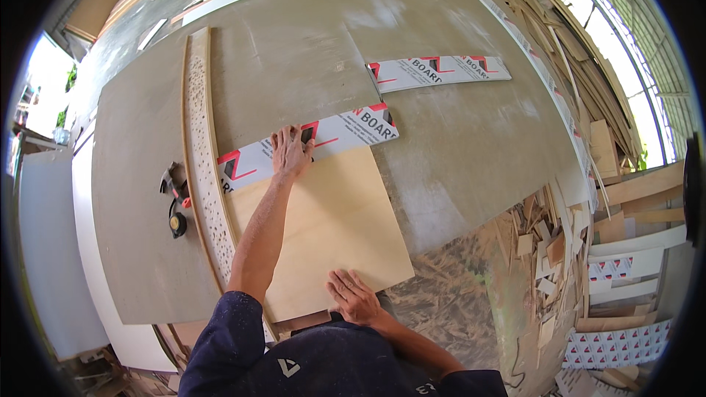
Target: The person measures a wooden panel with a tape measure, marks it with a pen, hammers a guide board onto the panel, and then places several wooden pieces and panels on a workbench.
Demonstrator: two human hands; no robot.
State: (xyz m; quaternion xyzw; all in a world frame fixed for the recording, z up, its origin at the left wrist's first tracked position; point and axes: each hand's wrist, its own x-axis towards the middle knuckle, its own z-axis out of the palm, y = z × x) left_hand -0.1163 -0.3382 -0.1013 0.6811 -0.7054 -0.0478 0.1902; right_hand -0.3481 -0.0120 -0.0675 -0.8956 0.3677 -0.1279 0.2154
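A pale plywood panel [334,213] lies on the large brown sheet, its near edge by my body. Against its far edge rests a white strip with red and black print [353,129]. My left hand [292,153] presses down on this strip near its middle, fingers spread. Flat on the plywood's near part is my right hand [353,297], its fingers stretched out. Along the left side of the panel runs a long narrow strip speckled with small marks [200,95], with wooden edges. A second printed strip [441,72] lies farther off to the right.
Left of the speckled strip are a hammer [174,182] and a black tape measure [177,223]. The big brown sheet [287,37] forms the work surface. Wood offcuts [544,250] cover the floor at right. Stacked boards [588,73] line the far right.
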